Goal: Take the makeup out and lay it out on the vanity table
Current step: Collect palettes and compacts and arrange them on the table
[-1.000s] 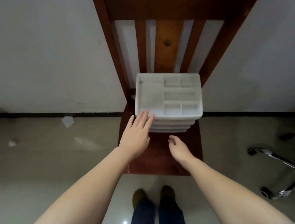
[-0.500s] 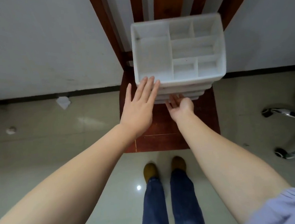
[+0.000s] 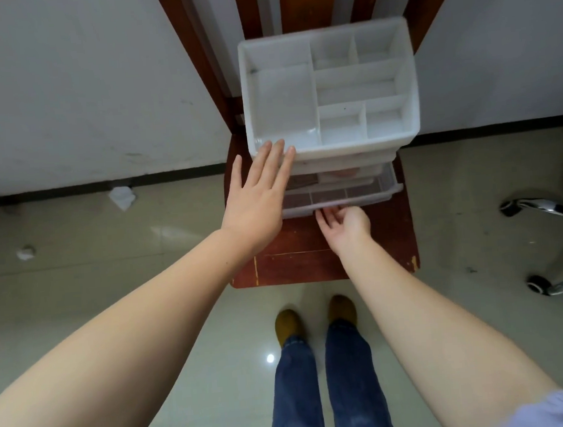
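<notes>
A white plastic makeup organizer (image 3: 335, 149) stands on a wooden chair seat (image 3: 311, 261); its top tray of open compartments holds nothing. My left hand (image 3: 255, 198) lies flat with straight fingers against the organizer's front left top edge. My right hand (image 3: 345, 225) is palm up, its fingertips hooked under the front lip of the bottom drawer (image 3: 356, 192). That clear drawer sticks out a little from the stack. Something pinkish shows dimly through the drawer above it (image 3: 344, 173); the drawers' contents are otherwise hidden.
The chair stands against a white wall, its slatted back (image 3: 294, 6) rising behind the organizer. A chrome swivel-chair base (image 3: 559, 248) lies on the tiled floor at right. Two crumpled bits of paper (image 3: 122, 197) lie at left. My feet (image 3: 315, 318) stand in front of the seat.
I have leaned closer. My right hand reached under the bottom drawer's front and drew it partly out. My left hand stayed against the organizer's top edge.
</notes>
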Motion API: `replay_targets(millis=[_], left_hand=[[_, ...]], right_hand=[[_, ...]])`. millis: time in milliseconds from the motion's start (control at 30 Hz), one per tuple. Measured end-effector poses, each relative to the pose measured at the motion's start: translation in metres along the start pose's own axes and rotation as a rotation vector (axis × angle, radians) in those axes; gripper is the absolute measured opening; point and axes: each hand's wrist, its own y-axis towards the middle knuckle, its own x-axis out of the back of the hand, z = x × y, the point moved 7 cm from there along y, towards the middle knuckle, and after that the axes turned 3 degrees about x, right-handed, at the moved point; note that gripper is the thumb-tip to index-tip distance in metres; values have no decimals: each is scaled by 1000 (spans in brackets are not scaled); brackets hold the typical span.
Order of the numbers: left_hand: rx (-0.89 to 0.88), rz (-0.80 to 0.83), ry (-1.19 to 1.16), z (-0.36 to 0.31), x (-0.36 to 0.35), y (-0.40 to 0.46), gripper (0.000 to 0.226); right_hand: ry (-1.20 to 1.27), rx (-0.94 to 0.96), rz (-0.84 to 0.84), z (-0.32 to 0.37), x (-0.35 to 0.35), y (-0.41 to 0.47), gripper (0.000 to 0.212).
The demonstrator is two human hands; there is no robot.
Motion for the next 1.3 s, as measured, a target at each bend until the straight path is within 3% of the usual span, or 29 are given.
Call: replay_targets(millis=[200, 300, 367, 433, 500, 533, 600, 667, 733, 867, 1000, 1167, 1300], left_hand=[[18, -60, -28, -2, 0, -3, 83], [-70, -175, -46, -8, 7, -9, 71], [-263, -188, -78, -25, 1, -17, 60], [-358, -40, -171, -41, -16, -21, 49], [-244, 193, -230, -47, -40, -10, 50], [-147, 254, -226, -46, -51, 0, 53], [34, 299, -218, -42, -65, 22, 63], [138, 296, -222, -39, -74, 39, 73], [158, 314, -172, -36, -85, 47, 78], [149, 263, -77, -30, -92, 54, 76], [78, 211, -98, -28, -86, 51, 71], [-67, 295, -122, -22, -81, 45, 75], [-148, 341, -203, -21, -74, 43, 73]], right_hand=[[-198, -110, 63, -2, 34, -18, 37], [-724, -212, 228, 13, 30, -42, 33], [-1105, -64, 338, 40, 18, -56, 30], [-1332, 319, 401, 75, -5, -63, 29], [-1666, 734, 428, 96, -29, -61, 31], [-1879, 829, 459, 92, -37, -54, 34], [-2196, 793, 479, 78, -42, -25, 46], [-2356, 717, 424, 71, -42, 1, 64], [-2413, 753, 378, 70, -44, 16, 73], [-2381, 907, 318, 73, -50, 19, 69], [-2319, 1027, 364, 76, -51, 11, 69], [-2259, 931, 496, 77, -48, 11, 81], [-2061, 680, 705, 83, -54, -2, 74]])
